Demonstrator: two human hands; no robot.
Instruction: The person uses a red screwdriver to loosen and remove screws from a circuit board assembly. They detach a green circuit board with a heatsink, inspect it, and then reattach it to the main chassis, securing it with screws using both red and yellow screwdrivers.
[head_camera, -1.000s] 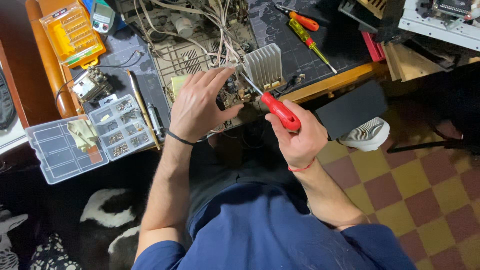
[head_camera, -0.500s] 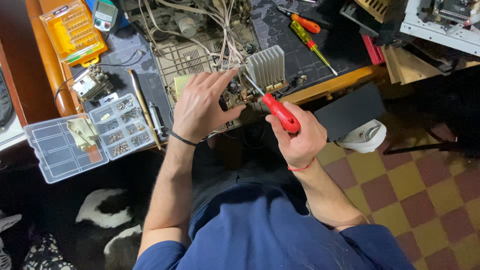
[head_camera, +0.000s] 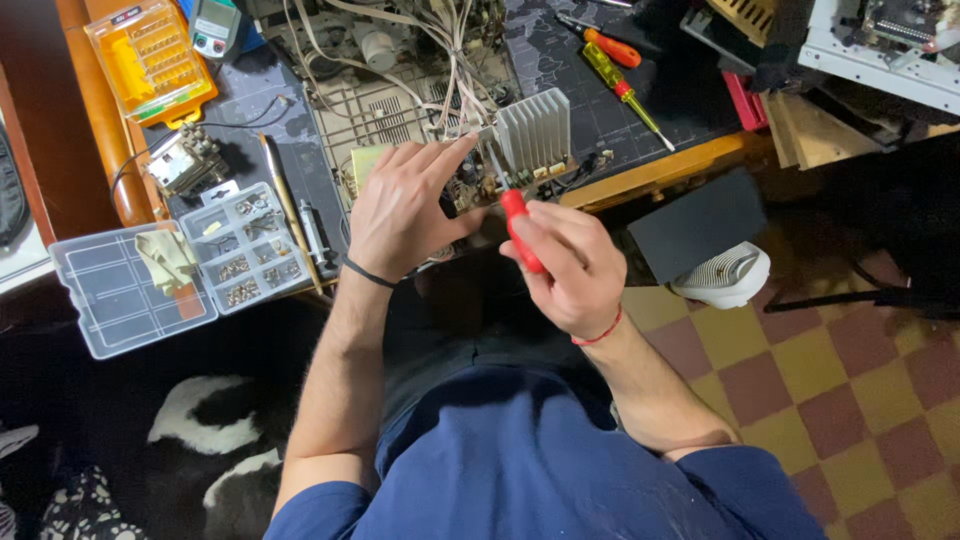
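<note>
Since a sec ago my right hand (head_camera: 568, 268) has tilted the red-handled screwdriver (head_camera: 520, 228) more upright, so its handle is now pointing toward me rather than off to the right. Fingers are wrapping tight around that handle, thumb on top, and the shaft is running up-left to the circuit board (head_camera: 470, 185), just beside the finned aluminium heatsink (head_camera: 533, 130). Can't tell exactly where the tip is landing (too small).

My left hand (head_camera: 400, 215) is lying flat on the board, fingers (head_camera: 440, 155) held close together and stretched toward the heatsink, pinching nothing, thumb out to the side near the screwdriver.

Wire bundle (head_camera: 450, 50) is trailing up from the board. Left of my left arm, a clear parts organizer (head_camera: 235, 250) is sitting open w/ small hardware in it. An orange bit case (head_camera: 150, 55) is at top left, and two spare screwdrivers (head_camera: 620, 65) are lying on the dark mat, well apart from both hands.
</note>
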